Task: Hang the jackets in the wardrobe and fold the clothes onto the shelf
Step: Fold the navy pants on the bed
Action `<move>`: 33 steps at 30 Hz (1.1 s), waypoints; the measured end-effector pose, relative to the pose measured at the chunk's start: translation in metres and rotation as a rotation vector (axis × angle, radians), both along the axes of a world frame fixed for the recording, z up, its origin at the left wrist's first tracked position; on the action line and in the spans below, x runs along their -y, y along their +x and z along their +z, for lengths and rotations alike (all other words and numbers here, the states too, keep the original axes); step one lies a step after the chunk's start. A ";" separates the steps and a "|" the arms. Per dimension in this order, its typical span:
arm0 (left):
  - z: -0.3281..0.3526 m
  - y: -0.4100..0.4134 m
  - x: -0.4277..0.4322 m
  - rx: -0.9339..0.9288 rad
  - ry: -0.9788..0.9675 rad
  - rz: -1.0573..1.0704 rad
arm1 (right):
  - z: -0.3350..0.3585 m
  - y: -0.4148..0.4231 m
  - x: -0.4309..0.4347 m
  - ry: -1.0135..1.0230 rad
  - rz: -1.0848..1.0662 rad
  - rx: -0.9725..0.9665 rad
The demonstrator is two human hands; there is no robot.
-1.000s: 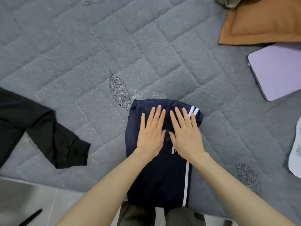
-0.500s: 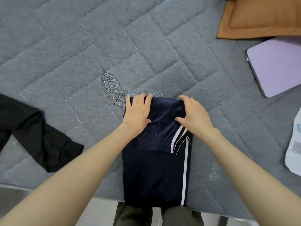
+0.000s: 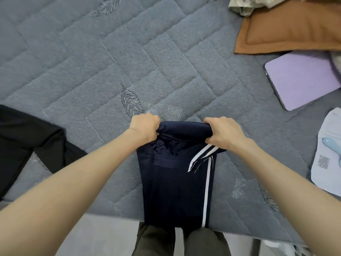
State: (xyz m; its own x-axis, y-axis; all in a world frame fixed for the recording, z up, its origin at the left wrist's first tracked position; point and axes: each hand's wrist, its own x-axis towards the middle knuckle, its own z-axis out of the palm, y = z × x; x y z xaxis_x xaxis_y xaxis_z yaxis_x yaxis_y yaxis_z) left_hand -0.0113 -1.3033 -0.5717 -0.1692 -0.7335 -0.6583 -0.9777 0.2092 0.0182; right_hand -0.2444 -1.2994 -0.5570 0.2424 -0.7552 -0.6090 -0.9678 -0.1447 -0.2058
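Note:
Navy trousers with white side stripes (image 3: 177,185) lie folded lengthwise on the grey quilted bed (image 3: 110,61), reaching to its near edge. My left hand (image 3: 145,128) grips the far fold at its left corner. At the right corner of that fold my right hand (image 3: 223,133) grips it too. The far fold is lifted a little off the layer below. A black garment (image 3: 27,143) lies spread at the left edge of the bed.
An orange-brown pillow (image 3: 287,28) sits at the back right with crumpled pale cloth (image 3: 241,6) behind it. A lilac tablet (image 3: 302,80) lies on the right. A white packet with a blue item (image 3: 328,154) is at the right edge. My legs stand against the bed's near edge.
My hands went from pressing flat on the folded trousers to sliding to the far fold's corners and gripping it. The fold has started to rise and curl toward me.

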 end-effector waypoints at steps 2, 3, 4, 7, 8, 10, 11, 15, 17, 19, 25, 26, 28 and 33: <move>0.020 0.000 0.010 -0.022 -0.046 -0.015 | 0.018 -0.002 0.008 -0.034 -0.010 0.016; 0.030 -0.001 0.018 -0.038 -0.076 -0.016 | 0.027 -0.003 0.014 -0.062 -0.018 0.025; 0.039 -0.001 0.026 -0.056 -0.111 -0.016 | 0.036 -0.004 0.021 -0.102 -0.024 0.036; 0.062 -0.002 0.055 -0.116 -0.273 -0.042 | 0.058 -0.004 0.046 -0.287 -0.036 0.059; 0.067 -0.002 0.066 -0.133 -0.343 -0.057 | 0.063 -0.004 0.055 -0.365 -0.041 0.058; 0.071 -0.001 0.080 -0.148 -0.473 -0.078 | 0.067 -0.002 0.069 -0.518 -0.049 0.046; 0.069 -0.002 0.083 -0.159 -0.540 -0.083 | 0.067 0.000 0.073 -0.587 -0.052 0.033; 0.046 -0.005 0.063 -0.137 -0.621 -0.126 | 0.044 0.003 0.058 -0.664 -0.037 -0.040; 0.026 -0.004 0.041 -0.096 -0.577 -0.176 | 0.023 0.002 0.036 -0.645 0.005 -0.062; 0.005 -0.001 0.014 -0.025 -0.504 -0.242 | 0.003 0.003 0.009 -0.639 0.070 -0.105; -0.049 0.000 -0.057 0.073 -0.353 -0.294 | -0.049 0.003 -0.062 -0.455 0.135 -0.225; -0.053 0.000 -0.065 0.075 -0.323 -0.291 | -0.054 0.003 -0.068 -0.391 0.122 -0.241; -0.059 0.001 -0.079 0.054 -0.226 -0.266 | -0.058 0.004 -0.076 -0.275 0.129 -0.254; -0.048 -0.002 -0.095 -0.120 -0.233 -0.208 | -0.043 0.010 -0.079 -0.100 0.052 -0.185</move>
State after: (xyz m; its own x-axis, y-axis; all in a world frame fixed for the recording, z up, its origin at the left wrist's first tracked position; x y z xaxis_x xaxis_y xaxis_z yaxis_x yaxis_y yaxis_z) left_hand -0.0129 -1.2087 -0.6201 -0.3972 -0.8036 -0.4432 -0.9075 0.4160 0.0590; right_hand -0.2339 -1.2203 -0.6001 0.1736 -0.8033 -0.5696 -0.9785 -0.2063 -0.0072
